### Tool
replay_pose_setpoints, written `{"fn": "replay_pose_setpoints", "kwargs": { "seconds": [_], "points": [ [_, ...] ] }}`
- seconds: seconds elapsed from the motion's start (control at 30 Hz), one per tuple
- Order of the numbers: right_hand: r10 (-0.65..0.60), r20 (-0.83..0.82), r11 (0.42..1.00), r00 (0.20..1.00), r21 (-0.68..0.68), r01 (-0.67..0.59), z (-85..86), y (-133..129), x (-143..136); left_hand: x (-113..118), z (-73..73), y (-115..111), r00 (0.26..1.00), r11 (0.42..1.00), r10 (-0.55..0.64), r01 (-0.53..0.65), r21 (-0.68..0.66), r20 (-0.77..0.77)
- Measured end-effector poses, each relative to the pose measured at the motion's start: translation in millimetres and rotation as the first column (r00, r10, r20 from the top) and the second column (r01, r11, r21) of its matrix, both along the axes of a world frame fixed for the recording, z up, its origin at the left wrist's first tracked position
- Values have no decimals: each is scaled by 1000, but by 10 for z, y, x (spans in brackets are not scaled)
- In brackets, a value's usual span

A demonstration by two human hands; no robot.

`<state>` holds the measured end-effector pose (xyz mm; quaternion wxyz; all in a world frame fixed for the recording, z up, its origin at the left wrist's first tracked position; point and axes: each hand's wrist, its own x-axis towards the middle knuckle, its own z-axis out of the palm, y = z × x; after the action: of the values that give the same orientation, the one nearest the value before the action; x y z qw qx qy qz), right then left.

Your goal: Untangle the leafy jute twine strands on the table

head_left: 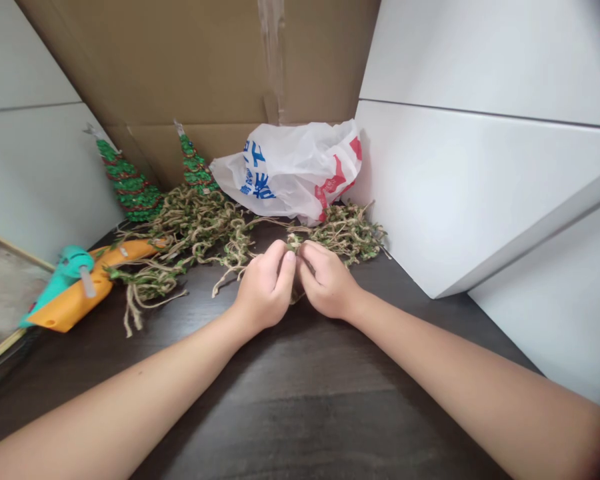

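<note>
My left hand (267, 285) and my right hand (327, 280) meet at the middle of the dark table (280, 413). Both are closed on a piece of green-and-tan twine (293, 241), which shows between the fingertips and a little below them. Behind and left of my hands lies a large tangled pile of the same twine (200, 223), with loose ends reaching toward me. A smaller pile of twine (353, 232) sits just beyond my right hand.
A white plastic bag (290, 167) rests behind the piles. Two green tinsel trees (130, 183) stand at the back left. An orange and teal tool (75, 287) lies at the left. Cardboard (180, 60) and white panels (460, 187) enclose the table.
</note>
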<state>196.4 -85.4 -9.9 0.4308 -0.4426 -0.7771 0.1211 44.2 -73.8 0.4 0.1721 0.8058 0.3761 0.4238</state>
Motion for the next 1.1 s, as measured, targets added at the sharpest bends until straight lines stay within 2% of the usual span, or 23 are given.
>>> {"fn": "replay_pose_setpoints", "kwargs": {
  "seconds": [0.3, 0.4, 0.67, 0.77, 0.97, 1.1],
  "points": [
    [44, 36, 998, 998, -37, -42, 19, -39, -23, -16, 20, -19, 995, 999, -4, 8, 45, -102],
    [23, 60, 999, 998, -39, -21, 13, -49, -41, -21, 17, -21, 992, 999, -11, 17, 45, -125],
    [-9, 107, 1000, 994, 3, 8, 11, -58, -28, -37, 15, -21, 993, 999, -45, 48, 21, -109],
    [-3, 96, 1000, 995, -8, 4, 22, -64, -24, -48, 14, -17, 992, 996, -93, 94, 4, -79],
    [6, 72, 1000, 997, 19, -7, 37, -70, -15, -37, 23, -15, 991, 994, -99, 103, 32, -86],
    [-45, 106, 999, 993, 17, 43, 47, -80, -8, -24, 26, -11, 990, 994, -108, 108, -4, -94]
  ]
}}
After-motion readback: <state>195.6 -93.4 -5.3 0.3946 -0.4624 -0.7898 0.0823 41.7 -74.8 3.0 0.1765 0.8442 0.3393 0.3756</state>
